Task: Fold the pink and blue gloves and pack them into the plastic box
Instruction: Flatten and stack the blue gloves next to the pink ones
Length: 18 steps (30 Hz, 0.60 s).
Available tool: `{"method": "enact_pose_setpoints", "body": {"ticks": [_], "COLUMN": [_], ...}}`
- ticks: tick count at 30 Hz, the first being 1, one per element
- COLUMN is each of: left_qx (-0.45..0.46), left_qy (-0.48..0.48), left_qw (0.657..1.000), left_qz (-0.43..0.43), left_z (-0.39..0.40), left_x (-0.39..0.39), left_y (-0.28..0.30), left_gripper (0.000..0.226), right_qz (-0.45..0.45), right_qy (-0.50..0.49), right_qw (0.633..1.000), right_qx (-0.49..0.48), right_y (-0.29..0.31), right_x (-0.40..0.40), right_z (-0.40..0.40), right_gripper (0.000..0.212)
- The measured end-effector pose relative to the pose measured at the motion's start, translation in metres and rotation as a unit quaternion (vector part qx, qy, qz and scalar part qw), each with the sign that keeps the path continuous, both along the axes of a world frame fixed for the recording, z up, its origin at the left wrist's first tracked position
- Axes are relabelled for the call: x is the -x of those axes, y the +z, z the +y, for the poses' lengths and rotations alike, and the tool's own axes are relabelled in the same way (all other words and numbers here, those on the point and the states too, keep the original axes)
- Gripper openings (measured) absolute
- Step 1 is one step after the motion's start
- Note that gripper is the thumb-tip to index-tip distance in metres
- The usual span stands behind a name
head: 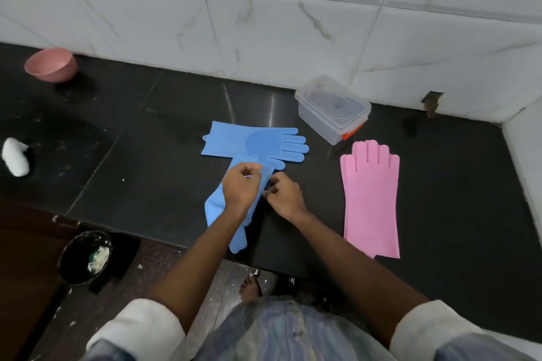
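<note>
A blue glove (218, 208) is lying at mid-desk (140, 138), with the left hand (241, 184) and right hand (284, 193) both pinching its cuff. A second blue glove (255, 141) is touching it at 12 o'clock. A pink glove (371, 199) is lying at 3 o'clock, the lidded plastic box (333, 110) at 1 o'clock.

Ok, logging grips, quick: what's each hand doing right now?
Left hand: fingers curled, pinching the near blue glove.
Right hand: fingers curled at the same glove's edge, seemingly pinching it.
</note>
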<state>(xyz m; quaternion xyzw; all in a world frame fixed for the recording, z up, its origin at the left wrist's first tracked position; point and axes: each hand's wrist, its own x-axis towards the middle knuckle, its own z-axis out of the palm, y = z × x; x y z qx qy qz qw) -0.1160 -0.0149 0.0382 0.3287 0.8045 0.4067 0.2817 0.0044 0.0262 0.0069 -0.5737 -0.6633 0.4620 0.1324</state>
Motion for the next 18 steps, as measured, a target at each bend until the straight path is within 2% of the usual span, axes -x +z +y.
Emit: {"method": "enact_pose_setpoints", "body": {"ticks": [2, 5, 7, 8, 10, 12, 14, 16, 17, 18], "left_qx": [0.032, 0.178, 0.258, 0.266, 0.22, 0.124, 0.045, 0.013, 0.016, 0.024], "left_qy": [0.037, -0.026, -0.059, -0.073, -0.084, -0.099, -0.124, -0.157, -0.178, -0.197], "left_qw": [0.999, 0.978, 0.955, 0.951, 0.965, 0.986, 0.99, 0.976, 0.969, 0.967], "left_qz": [-0.004, 0.106, 0.135, 0.14, 0.116, 0.043, -0.044, -0.148, -0.172, -0.161], "left_z": [0.004, 0.007, 0.004, 0.002, 0.001, 0.001, 0.004, 0.011, 0.016, 0.022], "left_x": [0.021, 0.034, 0.034, 0.033, 0.031, 0.029, 0.029, 0.03, 0.03, 0.032], "left_y": [0.002, -0.002, -0.008, -0.01, -0.015, -0.016, -0.015, -0.01, -0.006, -0.005], "left_gripper": [0.023, 0.053, 0.067, 0.066, 0.043, 0.008, 0.023, 0.025, 0.021, 0.02], "right_qz": [-0.009, -0.034, -0.015, 0.025, 0.112, 0.149, 0.171, 0.217, 0.244, 0.266], "right_qy": [-0.021, -0.076, -0.15, -0.202, -0.276, -0.293, -0.305, -0.334, -0.357, -0.383], "right_qw": [1.0, 0.996, 0.988, 0.976, 0.938, 0.92, 0.911, 0.891, 0.877, 0.862], "right_qx": [0.003, -0.023, 0.03, 0.082, 0.179, 0.216, 0.219, 0.217, 0.209, 0.196], "right_y": [0.003, 0.007, 0.008, 0.009, 0.012, 0.01, 0.008, 0.011, 0.011, 0.01], "right_x": [0.014, 0.018, 0.021, 0.023, 0.025, 0.024, 0.02, 0.015, 0.012, 0.008], "right_z": [-0.003, 0.008, 0.016, 0.019, 0.023, 0.022, 0.018, 0.016, 0.017, 0.019], "right_gripper": [0.021, 0.019, 0.019, 0.017, 0.018, 0.019, 0.009, 0.004, 0.009, 0.014]}}
